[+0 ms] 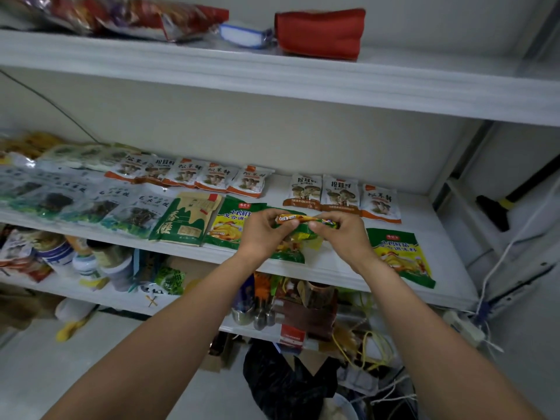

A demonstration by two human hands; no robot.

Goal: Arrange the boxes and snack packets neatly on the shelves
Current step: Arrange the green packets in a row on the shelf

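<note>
Both hands hold one green and yellow seasoning packet (298, 237) just above the middle shelf (339, 268). My left hand (266, 234) pinches its left top edge and my right hand (342, 237) pinches the right top edge. A matching green packet (230, 222) lies to the left, partly under my left hand, and another (400, 256) lies to the right. A green and tan packet (188, 219) lies further left. White and orange mushroom packets (194, 175) run along the back, with three more (342, 195) at the right.
Clear packets of dark dried greens (91, 201) fill the shelf's left. The top shelf holds a red pouch (321, 33) and foil bags (136, 16). Jars and bottles (91, 262) crowd the lower shelf. A black bag (281, 386) sits on the floor, cords (497, 268) hang right.
</note>
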